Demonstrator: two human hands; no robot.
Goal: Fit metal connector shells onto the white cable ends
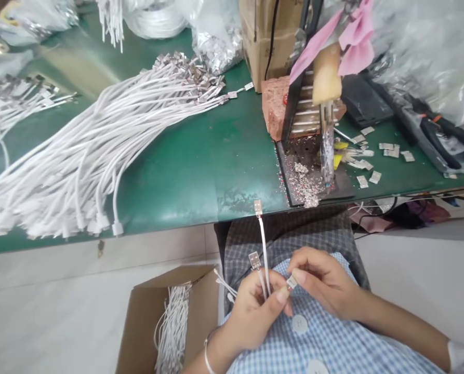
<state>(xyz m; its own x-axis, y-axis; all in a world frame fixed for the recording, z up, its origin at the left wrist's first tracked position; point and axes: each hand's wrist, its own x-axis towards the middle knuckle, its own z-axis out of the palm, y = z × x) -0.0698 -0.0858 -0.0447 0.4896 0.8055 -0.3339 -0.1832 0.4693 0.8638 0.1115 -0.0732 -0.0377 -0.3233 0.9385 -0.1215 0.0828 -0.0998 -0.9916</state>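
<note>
Closely, left hand (255, 311) gripping thin white cables (263, 244), metal-tipped; right hand (325, 285) pinching small metal shell (291, 282)

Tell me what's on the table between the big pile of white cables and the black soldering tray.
Only bare green table lies between the cable pile and the tray, shown in the head view.

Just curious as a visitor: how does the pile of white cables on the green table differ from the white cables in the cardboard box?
The pile of white cables lies fanned out flat, with metal tips showing at one end; the white cables in the brown cardboard box sit bunched together, a smaller lot. Both are thin white cords.
</note>
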